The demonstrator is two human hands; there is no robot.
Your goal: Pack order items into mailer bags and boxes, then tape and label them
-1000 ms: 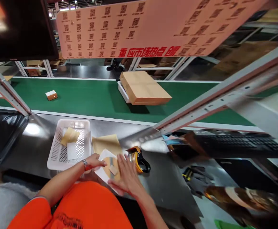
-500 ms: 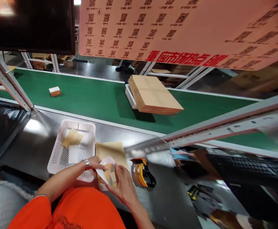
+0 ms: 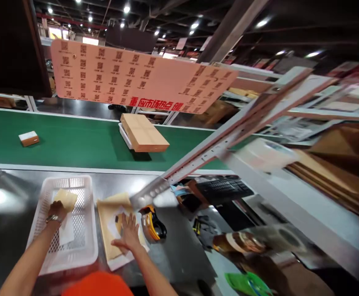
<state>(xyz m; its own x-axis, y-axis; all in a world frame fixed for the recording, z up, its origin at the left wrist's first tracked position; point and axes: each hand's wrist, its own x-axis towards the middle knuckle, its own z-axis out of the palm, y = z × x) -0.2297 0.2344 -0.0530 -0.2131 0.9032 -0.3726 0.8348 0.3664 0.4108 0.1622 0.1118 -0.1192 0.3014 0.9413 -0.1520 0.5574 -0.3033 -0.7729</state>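
In the head view, my left hand [image 3: 57, 211], with a metal watch on its wrist, reaches into a white plastic basket [image 3: 93, 230]. Its fingers close on the edge of a small yellow packet [image 3: 68, 200]. A white card-like piece [image 3: 66, 232] lies below that packet on the basket's mesh floor. To the right, my right hand [image 3: 129, 234] lies spread and flat, palm down, over a white sheet [image 3: 113, 224] with a small yellow-brown piece partly hidden by the fingers. Beneath it is a large kraft envelope [image 3: 104, 211].
A yellow-and-black tape dispenser [image 3: 153, 224] stands right of the envelope. Behind the bench runs a green conveyor [image 3: 74, 144] with a large carton [image 3: 144, 133] and a small box [image 3: 29, 138]. A slanted metal post [image 3: 198, 158], a keyboard [image 3: 225, 187] and shelving are on the right.
My left hand has left the white sheet and moved into the basket, onto the yellow packet. My right hand now lies flat over the sheet on the envelope. The camera has tilted up and turned right.
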